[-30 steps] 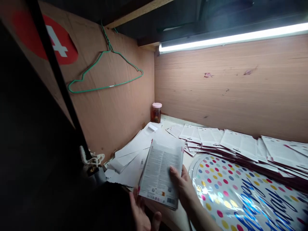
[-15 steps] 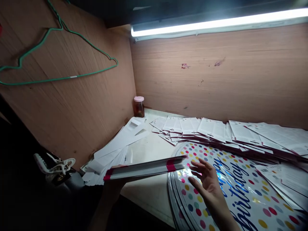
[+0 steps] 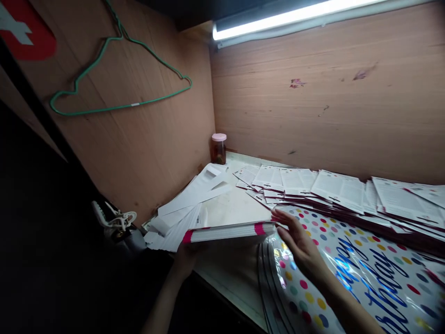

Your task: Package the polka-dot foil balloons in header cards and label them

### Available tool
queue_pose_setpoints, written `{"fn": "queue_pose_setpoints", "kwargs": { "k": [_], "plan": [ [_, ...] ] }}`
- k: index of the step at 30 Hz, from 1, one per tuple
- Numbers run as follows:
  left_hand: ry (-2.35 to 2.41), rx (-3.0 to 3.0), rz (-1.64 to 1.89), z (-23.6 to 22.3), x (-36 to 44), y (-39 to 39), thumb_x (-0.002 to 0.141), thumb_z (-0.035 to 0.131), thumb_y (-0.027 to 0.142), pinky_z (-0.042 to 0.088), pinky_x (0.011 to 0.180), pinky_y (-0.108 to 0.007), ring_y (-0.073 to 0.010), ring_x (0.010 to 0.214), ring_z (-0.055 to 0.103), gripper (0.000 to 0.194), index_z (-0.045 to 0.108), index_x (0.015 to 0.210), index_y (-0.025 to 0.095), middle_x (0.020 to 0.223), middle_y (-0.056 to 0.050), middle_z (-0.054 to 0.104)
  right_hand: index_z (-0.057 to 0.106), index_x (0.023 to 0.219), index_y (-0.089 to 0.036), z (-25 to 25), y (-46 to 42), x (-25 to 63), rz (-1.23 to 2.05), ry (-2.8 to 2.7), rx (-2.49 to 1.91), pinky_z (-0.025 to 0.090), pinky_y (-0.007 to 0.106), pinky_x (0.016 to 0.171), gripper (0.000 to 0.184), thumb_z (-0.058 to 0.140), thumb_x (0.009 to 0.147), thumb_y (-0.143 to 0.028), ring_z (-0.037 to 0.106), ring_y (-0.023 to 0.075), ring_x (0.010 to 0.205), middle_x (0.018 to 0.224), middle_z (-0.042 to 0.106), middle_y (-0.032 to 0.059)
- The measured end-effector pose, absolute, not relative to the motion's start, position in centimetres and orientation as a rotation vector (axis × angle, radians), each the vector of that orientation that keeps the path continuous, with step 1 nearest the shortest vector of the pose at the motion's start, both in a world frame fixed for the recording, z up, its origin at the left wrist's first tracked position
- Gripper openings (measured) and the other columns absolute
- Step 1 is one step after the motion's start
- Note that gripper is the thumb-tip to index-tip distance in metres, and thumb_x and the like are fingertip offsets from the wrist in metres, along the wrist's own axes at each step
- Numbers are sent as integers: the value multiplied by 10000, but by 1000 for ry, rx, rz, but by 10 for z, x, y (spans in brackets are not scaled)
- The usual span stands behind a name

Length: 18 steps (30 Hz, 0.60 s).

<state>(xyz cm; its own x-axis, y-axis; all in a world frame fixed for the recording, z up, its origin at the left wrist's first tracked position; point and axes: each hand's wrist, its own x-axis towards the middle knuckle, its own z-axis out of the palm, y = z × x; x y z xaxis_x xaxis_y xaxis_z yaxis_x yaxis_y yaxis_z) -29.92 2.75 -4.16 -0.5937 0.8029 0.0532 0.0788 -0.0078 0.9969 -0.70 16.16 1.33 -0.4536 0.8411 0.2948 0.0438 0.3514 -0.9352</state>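
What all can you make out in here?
Packet stack: one, white and magenta, centre
Dotted sheets: several, multicoloured, right
Printed packets: many, mostly white, back right
Loose papers: several, white, left
Table: one, whitish, below
Jar: one, brownish, pink-lidded, back corner
Hanger: one, green, upper left
Sign: one, red-white, top left
Lamp: one, white, top
Clip-like object: one, whitish, left
Walls: two, brown, left and back
Left hand: one, bare, stack's left end
Right hand: one, bare, stack's right end
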Motion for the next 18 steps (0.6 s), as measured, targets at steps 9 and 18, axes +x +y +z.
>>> {"fn": "queue_pose_setpoints", "kwargs": {
  "k": [9,18],
  "plan": [
    [1626,933,1647,-43,-298,23,601,833,381,517,987,-499,-326,1030,683,425,704,939,157,1003,-111,750,722,964,-219,19,197,-15,1597,-1758,-748,507,342,813,385,625,837,-569,628,221,880,932,696,57],
    [1651,1028,1589,-62,-303,20,688,777,487,498,1031,-446,-313,1119,643,557,669,1125,160,1068,-103,724,716,988,-224,-3,204,-18,1575,-1815,-720,484,361,877,366,603,855,-546,634,236,939,981,706,45]
  ]
}}
